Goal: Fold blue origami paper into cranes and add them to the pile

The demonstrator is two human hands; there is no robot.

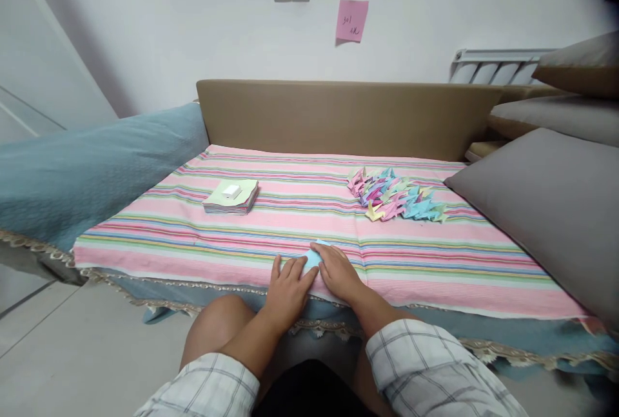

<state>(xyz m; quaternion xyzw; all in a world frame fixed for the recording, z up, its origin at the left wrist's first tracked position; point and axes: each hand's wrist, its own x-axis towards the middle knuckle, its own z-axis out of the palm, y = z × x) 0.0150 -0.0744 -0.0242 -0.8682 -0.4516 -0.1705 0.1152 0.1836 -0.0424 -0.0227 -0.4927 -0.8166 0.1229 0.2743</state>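
Observation:
A small light blue piece of folding paper lies on the striped cloth near the front edge, partly covered by my fingers. My left hand has its thumb and forefinger on the paper's left and near side, while the other fingers spread over the cloth. From the right, my right hand curls over the paper, fingers along its far edge and thumb at the near edge. How the sheet is folded is hidden. Beyond it to the right is a pile of folded paper cranes in pink, blue, yellow, green and purple.
To the left, a stack of square paper carries a small white box-like object. The pink striped cloth covers the seat. A brown backrest closes the rear, a blue-covered armrest the left, and grey cushions the right.

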